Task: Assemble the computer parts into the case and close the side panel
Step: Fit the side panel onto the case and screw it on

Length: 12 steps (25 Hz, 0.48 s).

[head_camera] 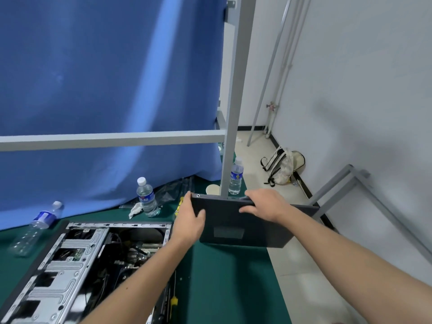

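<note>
Both hands hold the dark side panel [245, 225] above the worktop's [222, 277] right edge: left hand [189, 220] grips its left end, right hand [264, 204] curls over the top. Keep it level, then line it up squarely over the open case [77, 265].

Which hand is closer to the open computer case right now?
Left. The left hand grips the near-left edge of the dark side panel, just beside the open case's right rim. The right hand holds the panel's top edge, farther right, away from the case.
</note>
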Each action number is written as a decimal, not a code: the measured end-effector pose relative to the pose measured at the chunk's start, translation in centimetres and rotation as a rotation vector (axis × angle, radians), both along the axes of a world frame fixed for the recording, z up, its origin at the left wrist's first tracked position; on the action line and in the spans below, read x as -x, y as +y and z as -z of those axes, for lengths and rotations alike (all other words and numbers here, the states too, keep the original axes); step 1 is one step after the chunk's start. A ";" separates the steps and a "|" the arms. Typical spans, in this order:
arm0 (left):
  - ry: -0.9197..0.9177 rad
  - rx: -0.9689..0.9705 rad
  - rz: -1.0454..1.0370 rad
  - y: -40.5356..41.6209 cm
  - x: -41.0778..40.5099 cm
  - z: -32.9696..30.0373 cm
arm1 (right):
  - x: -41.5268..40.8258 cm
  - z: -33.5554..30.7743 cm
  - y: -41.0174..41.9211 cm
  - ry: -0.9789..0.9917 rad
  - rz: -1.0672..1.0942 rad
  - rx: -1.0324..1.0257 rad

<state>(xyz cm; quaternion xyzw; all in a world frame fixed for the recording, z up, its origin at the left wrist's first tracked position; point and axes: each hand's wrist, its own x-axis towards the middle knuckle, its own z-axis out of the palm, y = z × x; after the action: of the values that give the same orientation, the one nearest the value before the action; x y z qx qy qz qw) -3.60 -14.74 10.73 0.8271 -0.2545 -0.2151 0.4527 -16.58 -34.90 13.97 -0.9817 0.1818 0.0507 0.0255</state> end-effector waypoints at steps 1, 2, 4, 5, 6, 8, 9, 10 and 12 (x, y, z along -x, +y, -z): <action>0.048 -0.007 0.008 0.2 -0.1 0.1 | -0.4 -0.9 0.0 -0.021 -0.007 0.022; 0.093 -0.022 0.011 0.6 -0.4 0.3 | -0.7 -2.1 0.2 -0.040 -0.015 0.049; 0.198 -0.032 0.000 1.6 -1.1 0.7 | -1.0 -5.1 0.7 -0.084 -0.013 0.091; 0.255 -0.025 -0.009 2.1 -1.4 0.7 | -1.0 -6.9 1.1 -0.120 -0.001 0.112; 0.307 -0.020 -0.019 2.6 -1.6 0.7 | -1.1 -8.9 1.6 -0.160 0.010 0.137; 0.401 -0.006 -0.020 3.4 -2.0 0.6 | -1.1 -12.9 3.0 -0.233 0.018 0.196; 0.458 0.014 -0.015 3.8 -2.1 0.5 | -1.1 -14.7 3.8 -0.264 0.021 0.221; 0.522 0.041 -0.008 4.4 -2.3 0.3 | -1.3 -16.4 5.0 -0.293 0.031 0.245; 0.635 0.097 -0.002 5.4 -2.9 -0.6 | -1.9 -19.6 7.5 -0.336 0.053 0.254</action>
<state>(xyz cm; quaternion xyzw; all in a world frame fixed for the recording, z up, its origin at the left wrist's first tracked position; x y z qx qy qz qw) -0.74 -9.35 11.37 0.6964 -0.1095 -0.4496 0.5486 -14.68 -27.40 33.58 -0.9665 0.2058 -0.1375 -0.0672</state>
